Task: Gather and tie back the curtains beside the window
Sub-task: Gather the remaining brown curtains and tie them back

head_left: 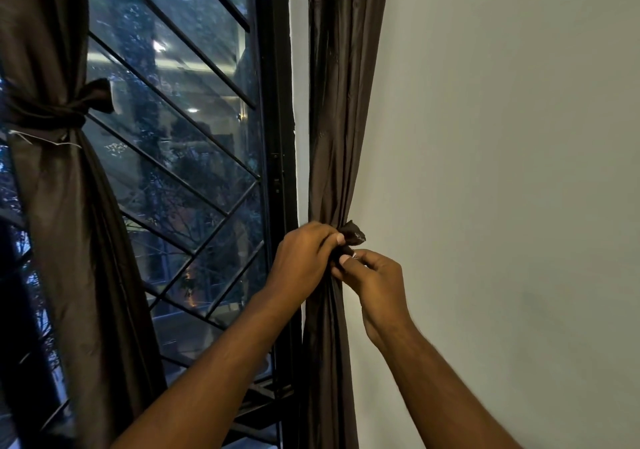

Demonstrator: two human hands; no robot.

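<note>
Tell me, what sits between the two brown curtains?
In the head view, the window with its slanted black bars lies between the tied left curtain and the right curtain, plus a white wall strip.

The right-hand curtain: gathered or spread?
Gathered: right-hand curtain narrows to a bunch where left hand and right hand grip its tie.

Dusk at my window

My pale wall (502,171) runs bare to the right; the black-framed window (277,137) with slanted bars (180,130) shows dim trees and reflected lights.
</note>
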